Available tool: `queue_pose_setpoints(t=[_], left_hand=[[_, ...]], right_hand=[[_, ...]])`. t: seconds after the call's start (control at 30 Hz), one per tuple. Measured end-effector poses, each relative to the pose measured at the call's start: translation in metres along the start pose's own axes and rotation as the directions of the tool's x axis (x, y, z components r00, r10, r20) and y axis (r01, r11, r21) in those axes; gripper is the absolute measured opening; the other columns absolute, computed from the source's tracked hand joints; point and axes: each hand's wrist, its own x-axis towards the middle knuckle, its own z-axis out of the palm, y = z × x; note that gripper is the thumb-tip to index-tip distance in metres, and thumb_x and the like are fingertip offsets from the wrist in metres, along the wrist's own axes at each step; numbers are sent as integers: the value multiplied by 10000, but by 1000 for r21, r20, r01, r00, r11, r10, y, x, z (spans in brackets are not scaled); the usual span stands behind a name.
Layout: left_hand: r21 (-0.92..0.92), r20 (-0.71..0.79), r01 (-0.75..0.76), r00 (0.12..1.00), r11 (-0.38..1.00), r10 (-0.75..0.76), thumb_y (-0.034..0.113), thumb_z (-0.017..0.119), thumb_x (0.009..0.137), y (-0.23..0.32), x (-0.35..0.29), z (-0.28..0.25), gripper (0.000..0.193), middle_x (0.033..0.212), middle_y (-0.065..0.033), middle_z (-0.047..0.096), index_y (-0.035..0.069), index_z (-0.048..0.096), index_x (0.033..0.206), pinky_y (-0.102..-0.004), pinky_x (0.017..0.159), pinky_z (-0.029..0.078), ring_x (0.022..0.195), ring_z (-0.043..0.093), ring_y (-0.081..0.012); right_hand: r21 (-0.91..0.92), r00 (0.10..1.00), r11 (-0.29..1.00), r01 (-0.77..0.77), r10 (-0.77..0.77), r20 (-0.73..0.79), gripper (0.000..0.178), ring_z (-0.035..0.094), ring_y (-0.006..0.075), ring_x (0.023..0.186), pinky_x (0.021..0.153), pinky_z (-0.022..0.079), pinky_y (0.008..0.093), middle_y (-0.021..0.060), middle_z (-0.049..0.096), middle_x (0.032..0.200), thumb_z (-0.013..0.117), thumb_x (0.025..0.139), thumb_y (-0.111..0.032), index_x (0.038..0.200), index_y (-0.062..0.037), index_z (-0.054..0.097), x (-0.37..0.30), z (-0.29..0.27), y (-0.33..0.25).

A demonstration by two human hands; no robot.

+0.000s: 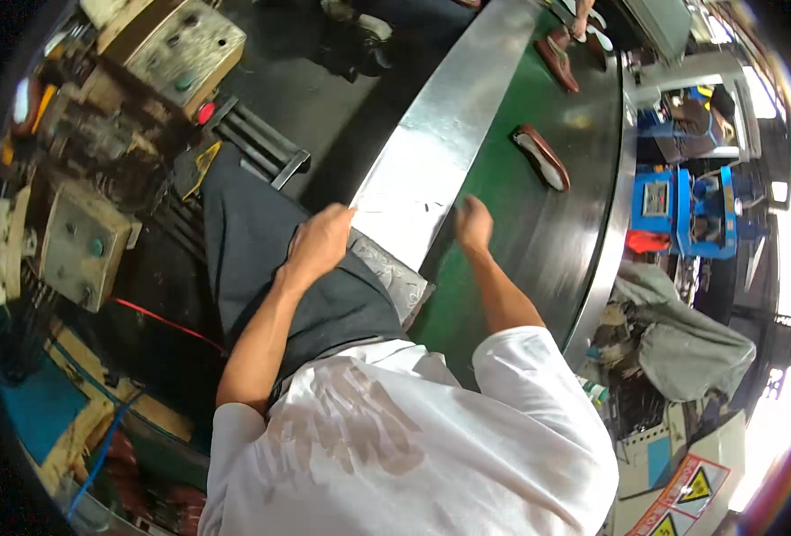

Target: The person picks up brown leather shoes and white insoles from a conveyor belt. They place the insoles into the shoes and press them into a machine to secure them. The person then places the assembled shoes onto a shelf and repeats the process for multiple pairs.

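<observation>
Over my thigh, at the left edge of the bright metal ledge, my left hand is closed with its fingers curled. Whatever those fingers may hold is hidden. My right hand makes a fist above the green conveyor belt, just right of the ledge; nothing shows sticking out of it. Ahead of that fist, a brown shoe with a pale insole lies on the belt. A worn grey covering wraps the near end of the ledge, between my forearms.
Farther up the belt lies another brown shoe, beside another person's hand. Machines with control boxes stand at the left, near a red button. Blue equipment and a draped grey cloth are beyond the belt's right rim.
</observation>
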Motion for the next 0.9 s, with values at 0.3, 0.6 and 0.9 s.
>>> queue_pose_setpoints(t=[0.3,0.6,0.9], left_hand=[[-253,20,165,986,953,-166,69,594,1022,-13,14,-3,253,1103,-234,735,-79,716,1187,-435,923,556,1046,707,-411],[84,61,138,988,987,-143,66,616,1005,-12,34,26,252,1134,-200,722,2,715,1228,-485,893,567,1022,697,-427],[140,52,232,969,963,-241,99,609,1021,-10,34,32,238,1143,-174,720,30,719,1220,-513,877,568,1021,700,-430]], right_hand=[[-479,949,819,-316,283,-141,592,678,446,1217,1037,549,515,266,693,1338,730,925,-204,1473,-44,571,41,-137,249],[-628,998,778,-17,48,32,933,353,558,1522,1180,405,587,314,500,1581,795,895,-308,1694,-250,315,260,-161,200],[-628,925,762,-157,337,177,995,576,495,1339,1091,468,587,230,717,1332,807,904,-435,1696,-306,219,236,-131,133]])
